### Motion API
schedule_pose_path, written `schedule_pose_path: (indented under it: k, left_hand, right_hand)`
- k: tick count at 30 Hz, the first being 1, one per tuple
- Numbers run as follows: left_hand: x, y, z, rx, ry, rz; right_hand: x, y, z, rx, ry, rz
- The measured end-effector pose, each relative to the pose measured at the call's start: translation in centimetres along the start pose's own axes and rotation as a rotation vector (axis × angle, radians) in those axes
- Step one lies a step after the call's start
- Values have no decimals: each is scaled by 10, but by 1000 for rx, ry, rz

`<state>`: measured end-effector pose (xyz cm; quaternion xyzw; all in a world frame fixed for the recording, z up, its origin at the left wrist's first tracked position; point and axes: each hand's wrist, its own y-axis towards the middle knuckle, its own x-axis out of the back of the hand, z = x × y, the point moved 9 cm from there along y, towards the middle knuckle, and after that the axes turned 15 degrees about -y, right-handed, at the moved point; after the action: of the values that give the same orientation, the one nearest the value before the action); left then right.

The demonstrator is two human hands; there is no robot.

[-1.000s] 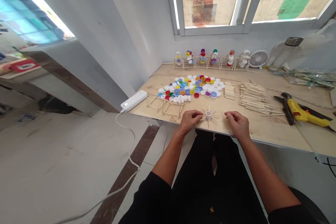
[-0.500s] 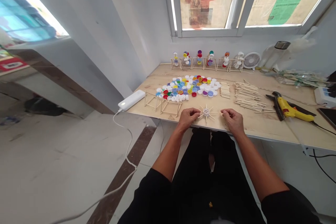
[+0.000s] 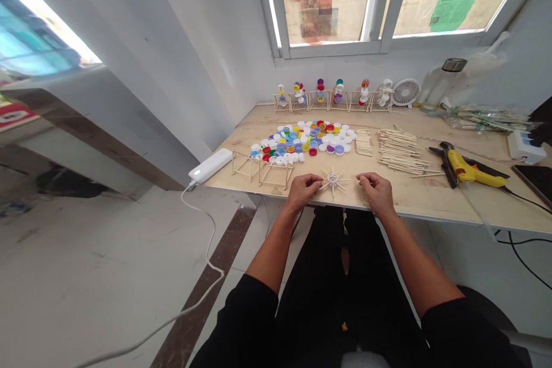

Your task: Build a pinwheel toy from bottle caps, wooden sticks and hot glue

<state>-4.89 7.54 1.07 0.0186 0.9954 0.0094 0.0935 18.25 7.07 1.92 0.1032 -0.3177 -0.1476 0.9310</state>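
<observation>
A small wheel (image 3: 333, 179), made of a white bottle cap with thin wooden sticks radiating from it, lies on the plywood table (image 3: 431, 201) near its front edge. My left hand (image 3: 303, 189) rests just left of the wheel, fingers curled and pinched at a stick tip. My right hand (image 3: 374, 191) sits just right of it, fingers curled on the table, seemingly pinching a small stick. A heap of coloured bottle caps (image 3: 304, 139) and rows of wooden sticks (image 3: 399, 151) lie behind the wheel.
Stick frames (image 3: 262, 168) and a white power bank (image 3: 210, 165) with a cable lie at the left. A yellow glue gun (image 3: 469, 169) lies at the right. Several finished stick-and-cap models (image 3: 332, 95) and a small white fan (image 3: 405, 92) line the wall under the window.
The camera has swung right and pulled back a little, bringing devices at the far right into view. Both hands stay beside the wheel with hardly any movement.
</observation>
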Motion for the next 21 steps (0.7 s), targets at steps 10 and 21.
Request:
schedule_pose_path:
  k: [10, 21]
  left_hand:
    - [2, -1, 1, 10, 18, -13]
    - [6, -1, -1, -29, 123, 7]
  right_hand:
    - [0, -1, 3, -5, 4, 10]
    - [51, 18, -9, 1, -30, -91]
